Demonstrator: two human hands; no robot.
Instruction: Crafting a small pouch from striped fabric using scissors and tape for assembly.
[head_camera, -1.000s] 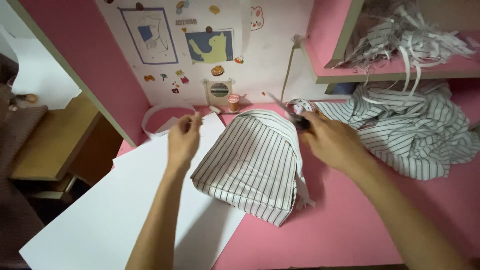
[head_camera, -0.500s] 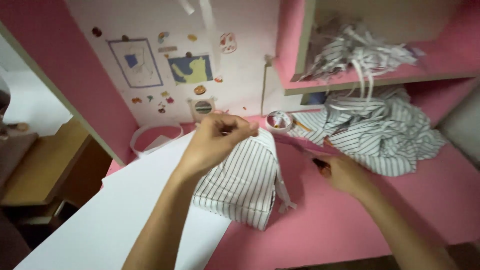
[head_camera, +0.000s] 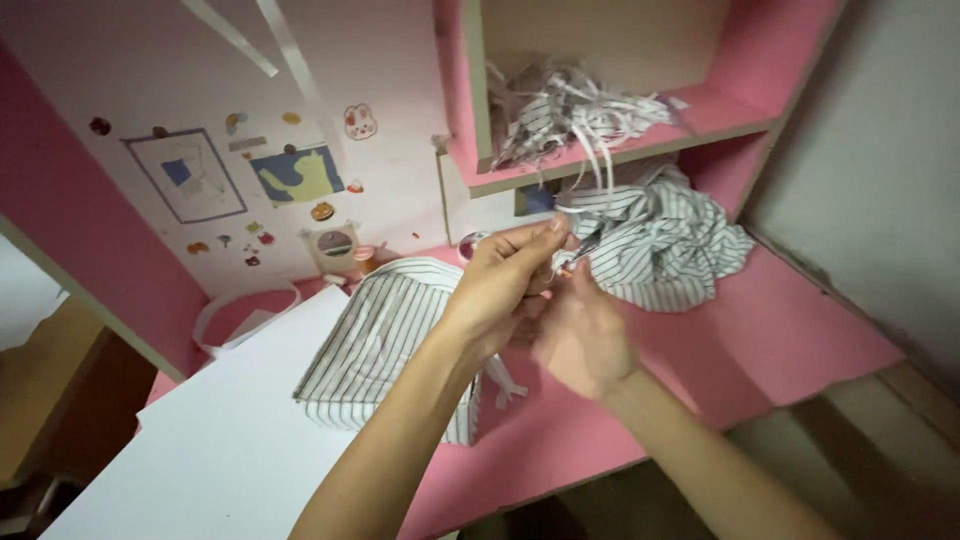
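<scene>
At the far left of the frame a large white sheet (head_camera: 215, 440) lies on the pink surface (head_camera: 790, 330), with a white band-like ring (head_camera: 243, 312) just beyond it near the back wall. On that wall, upper left, hang small drawings and stickers (head_camera: 296, 173). Right of the sheet, a folded striped garment (head_camera: 385, 345) lies partly on the paper and partly on the surface, below the centre of the frame. Above it, at the centre, the left hand (head_camera: 503, 285) is raised, its thumb and fingers pinched together on something small that is too hidden to make out. The right hand (head_camera: 580, 335) sits just beneath and touching it, fingers curled toward the same spot; whether its grip is clamped on anything cannot be told. Just behind both hands, toward the right, a crumpled pile of striped cloth (head_camera: 665, 240) rests on the surface. Above that, upper right, a pink shelf (head_camera: 700, 115) carries a tangle of white strips (head_camera: 575, 110) hanging over its edge.
</scene>
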